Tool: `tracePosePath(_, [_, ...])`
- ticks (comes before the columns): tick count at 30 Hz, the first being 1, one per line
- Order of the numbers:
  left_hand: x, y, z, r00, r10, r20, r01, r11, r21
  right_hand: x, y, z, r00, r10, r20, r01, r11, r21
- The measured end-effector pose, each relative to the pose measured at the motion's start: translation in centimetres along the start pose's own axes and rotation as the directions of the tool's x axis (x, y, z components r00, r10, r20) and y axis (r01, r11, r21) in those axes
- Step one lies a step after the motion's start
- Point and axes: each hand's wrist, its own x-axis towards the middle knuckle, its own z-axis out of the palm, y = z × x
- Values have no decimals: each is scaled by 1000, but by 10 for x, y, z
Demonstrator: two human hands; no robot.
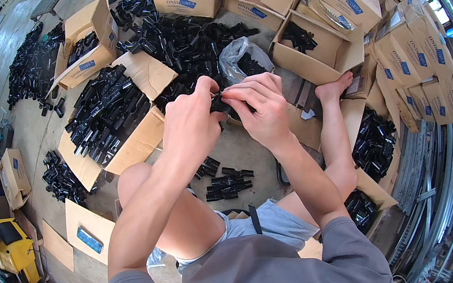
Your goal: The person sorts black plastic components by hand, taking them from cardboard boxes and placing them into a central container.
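Observation:
My left hand (191, 117) and my right hand (263, 109) meet in front of me, fingers closed on a small black fitting (220, 105). Most of the fitting is hidden by my fingers and thumbs. Below my hands, several black tubular fittings (229, 188) lie side by side on the floor between my legs. To the left, an open cardboard box (141, 139) is heaped with more black fittings (105, 113). Just beyond my hands stands a clear plastic bag (231, 61) with black pieces in it, beside a large loose pile (182, 42).
Open cartons (183, 6) line the far side, and another carton (308, 62) stands at the right. Stacked boxes (410, 58) and metal rails (432, 187) fill the right edge. A phone (89, 240) lies on cardboard at the left, near a yellow machine (18, 254).

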Motion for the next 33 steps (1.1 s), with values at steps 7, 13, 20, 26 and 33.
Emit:
tracePosePath(7, [-16, -3, -19, 998, 41, -49, -42, 999, -27, 8, -29, -3, 998, -26, 54, 27, 1000, -14])
tracePosePath(13, [-30, -3, -31, 991, 82, -108, -92, 991, -97, 18, -58, -15, 995, -40, 90, 49, 994, -102])
tracePosePath(20, [-41, -3, -53, 968, -15, -251, -69, 944, -323, -22, -43, -46, 836, 343, -428, -393, 919, -32])
tracePosePath(26, [-35, -10, -65, 917, -353, 183, 231, 100, -968, -141, 82, -15, 692, 721, -16, -702, 668, -248])
tracePosePath(33, [-78, -10, -30, 813, -450, 370, 139, -467, -873, -208, 156, 62, 390, 899, 197, -726, 432, -535])
